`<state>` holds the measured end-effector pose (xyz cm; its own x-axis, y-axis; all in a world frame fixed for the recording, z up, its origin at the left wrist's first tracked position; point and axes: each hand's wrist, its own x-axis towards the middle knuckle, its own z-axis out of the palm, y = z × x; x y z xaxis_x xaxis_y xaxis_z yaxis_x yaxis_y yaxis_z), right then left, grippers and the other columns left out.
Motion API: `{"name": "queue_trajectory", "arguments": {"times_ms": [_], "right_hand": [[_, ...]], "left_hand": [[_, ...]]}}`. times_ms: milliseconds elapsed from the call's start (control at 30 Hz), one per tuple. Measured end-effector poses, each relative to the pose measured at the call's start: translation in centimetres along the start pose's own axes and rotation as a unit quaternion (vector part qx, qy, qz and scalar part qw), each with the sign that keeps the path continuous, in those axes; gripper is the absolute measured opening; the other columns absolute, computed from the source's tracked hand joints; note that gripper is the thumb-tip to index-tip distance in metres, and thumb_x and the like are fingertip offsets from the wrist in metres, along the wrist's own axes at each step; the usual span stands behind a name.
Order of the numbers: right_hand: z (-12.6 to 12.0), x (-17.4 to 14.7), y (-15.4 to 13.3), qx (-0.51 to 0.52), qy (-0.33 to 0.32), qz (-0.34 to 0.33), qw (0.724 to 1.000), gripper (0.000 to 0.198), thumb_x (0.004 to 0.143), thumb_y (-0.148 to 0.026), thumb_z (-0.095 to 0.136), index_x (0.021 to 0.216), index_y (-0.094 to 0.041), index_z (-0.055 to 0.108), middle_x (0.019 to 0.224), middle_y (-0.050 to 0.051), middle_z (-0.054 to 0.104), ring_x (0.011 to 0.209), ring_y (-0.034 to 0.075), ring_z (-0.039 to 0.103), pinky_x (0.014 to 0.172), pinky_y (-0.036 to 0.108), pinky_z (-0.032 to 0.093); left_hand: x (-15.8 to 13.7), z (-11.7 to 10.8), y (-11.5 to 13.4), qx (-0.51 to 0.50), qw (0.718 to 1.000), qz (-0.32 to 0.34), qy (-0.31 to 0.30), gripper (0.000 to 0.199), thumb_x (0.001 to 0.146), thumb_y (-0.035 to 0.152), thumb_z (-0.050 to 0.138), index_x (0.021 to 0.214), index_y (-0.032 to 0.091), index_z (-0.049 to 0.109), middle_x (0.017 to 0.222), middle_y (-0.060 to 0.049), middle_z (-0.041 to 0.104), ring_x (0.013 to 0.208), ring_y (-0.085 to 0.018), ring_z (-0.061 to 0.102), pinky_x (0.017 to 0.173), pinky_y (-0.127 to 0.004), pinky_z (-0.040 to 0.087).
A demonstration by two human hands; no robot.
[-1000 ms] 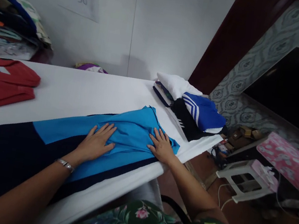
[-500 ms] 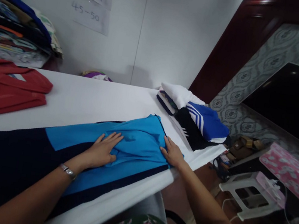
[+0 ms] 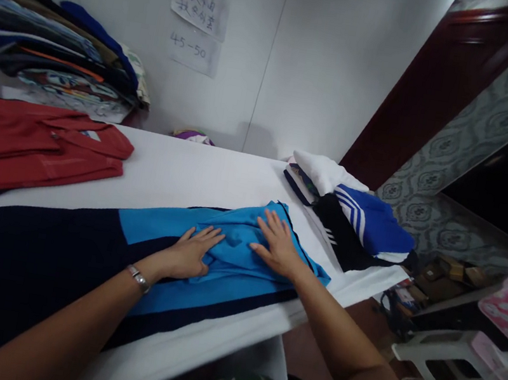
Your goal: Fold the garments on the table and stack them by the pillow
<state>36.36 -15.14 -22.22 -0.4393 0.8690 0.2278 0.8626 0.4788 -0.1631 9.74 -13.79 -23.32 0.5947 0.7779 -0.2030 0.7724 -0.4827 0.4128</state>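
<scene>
A navy and bright blue garment (image 3: 172, 222) lies stretched along the white-covered table, its blue end bunched in soft wrinkles under my hands. My left hand (image 3: 193, 252) rests palm down on the blue cloth, fingers spread, with a metal-banded watch on the wrist. Further right, my right hand (image 3: 278, 245) lies on the same blue part near its dark-edged end, fingers stretched out. Neither hand grips the fabric. The garment's navy part runs off toward the lower left, partly covered by my left forearm.
Folded red clothing (image 3: 38, 149) lies at the table's left, below a tall clothes stack (image 3: 64, 51). A pile with a blue striped garment (image 3: 375, 219) sits on the right corner. Beyond the table edge stands a white plastic stool (image 3: 451, 375). Handwritten paper (image 3: 200, 5) hangs on the wall.
My right hand has moved from the garment's end edge inward and up onto the blue cloth, its fingers opening. My left hand stays in place on the fabric. The view has turned left.
</scene>
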Motion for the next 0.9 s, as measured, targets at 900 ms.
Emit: {"name": "queue_trajectory", "arguments": {"times_ms": [900], "right_hand": [[2.7,0.8,-2.1,0.245,0.125,-0.079,0.958,0.053,0.087,-0.043,0.06,0.136,-0.024,0.051,0.134,0.01,0.057,0.126,0.023,0.049,0.108,0.043,0.039]], "left_hand": [[0.2,-1.7,-1.4,-0.221,0.936,-0.092,0.257,0.041,0.079,0.035,0.048,0.116,0.021,0.056,0.081,-0.002,0.062,0.077,-0.02,0.061,0.068,-0.029,0.045]]}}
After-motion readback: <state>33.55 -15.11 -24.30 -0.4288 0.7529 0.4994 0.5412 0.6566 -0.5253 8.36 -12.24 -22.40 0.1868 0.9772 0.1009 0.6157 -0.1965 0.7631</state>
